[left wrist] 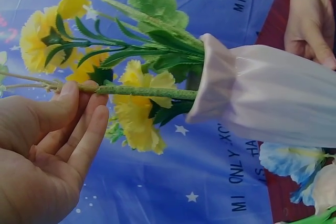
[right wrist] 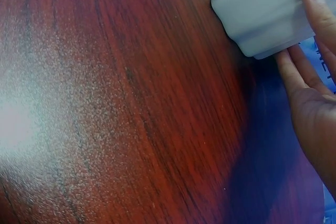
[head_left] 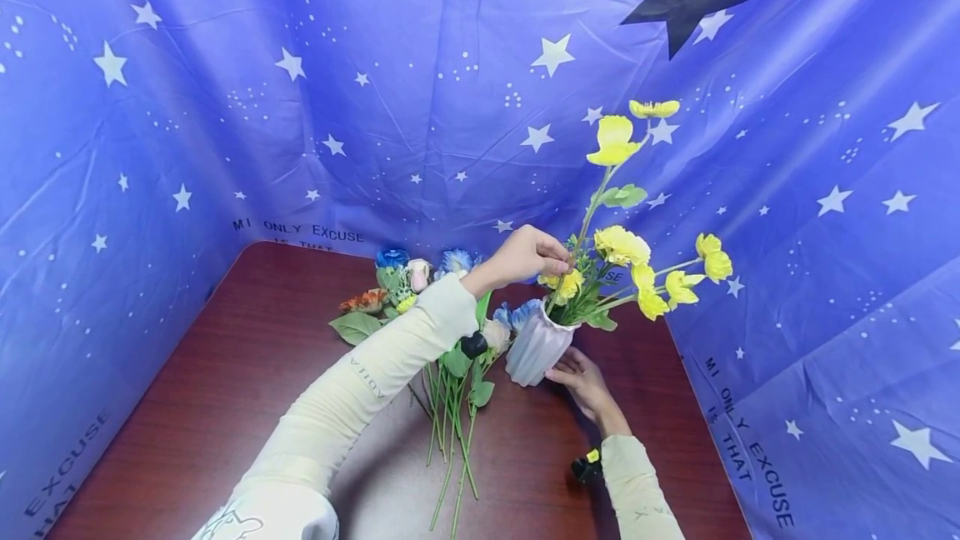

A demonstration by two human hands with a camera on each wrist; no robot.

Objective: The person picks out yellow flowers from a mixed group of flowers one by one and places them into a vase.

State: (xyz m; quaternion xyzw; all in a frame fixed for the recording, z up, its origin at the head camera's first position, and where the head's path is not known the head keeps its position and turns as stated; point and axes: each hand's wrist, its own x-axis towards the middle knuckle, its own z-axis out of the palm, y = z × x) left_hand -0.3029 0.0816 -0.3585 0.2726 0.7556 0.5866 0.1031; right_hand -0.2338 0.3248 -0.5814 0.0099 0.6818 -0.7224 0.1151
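Observation:
Between thumb and fingertips, my left hand pinches the stem of a tall yellow flower, whose lower end goes into the mouth of a pale ribbed vase. Other yellow flowers and green leaves fan out of the same vase, mostly to the right. My right hand holds the vase low on its right side, thumb on one face and fingers on the other in the right wrist view. The vase leans slightly.
Left of the vase, more flowers lie on the dark red table: a blue one, an orange one and others, their green stems pointing toward me. A blue curtain with white stars surrounds the table's back and sides.

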